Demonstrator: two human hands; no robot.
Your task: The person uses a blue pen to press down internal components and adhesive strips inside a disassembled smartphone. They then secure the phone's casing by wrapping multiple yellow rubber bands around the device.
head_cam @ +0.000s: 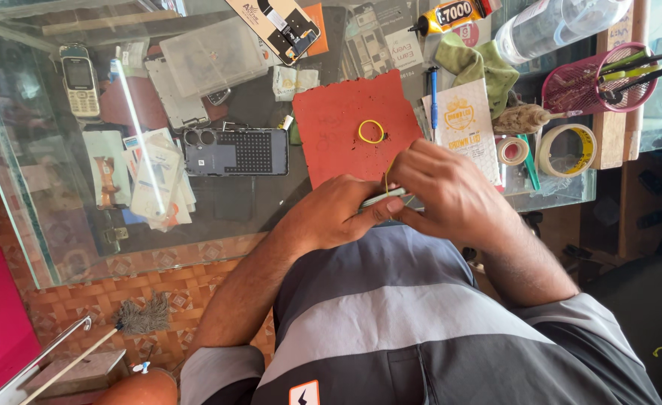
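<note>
At about nine o'clock on the glass-topped counter (pixel 16 187) lies an old grey keypad phone (pixel 80 79), and towards the middle a dark phone back cover with a dotted panel and two round camera holes (pixel 235 151) rests flat.

The person's left hand (pixel 338 211) comes in from seven o'clock, fingers curled and thumb pressed along the near edge of a thin, pale-green-edged flat phone (pixel 382 199), gripping it edge-on just above the lap at the counter's near rim. A yellow rubber band (pixel 386 178) runs up from the phone between the two hands. At twelve o'clock from the hands sits a red rubber work mat with ragged edges (pixel 353 124), and a second yellow rubber band lying as a loose ring (pixel 371 131) rests on it, well apart from the hands.

The right hand (pixel 451 193) enters from four o'clock, its fingers folded down over the phone's far end, clasping it; its fingertips are hidden underneath. Further right, at two o'clock, stand a roll of yellowish tape (pixel 567 149) and a pink mesh pen cup (pixel 597 79).
</note>
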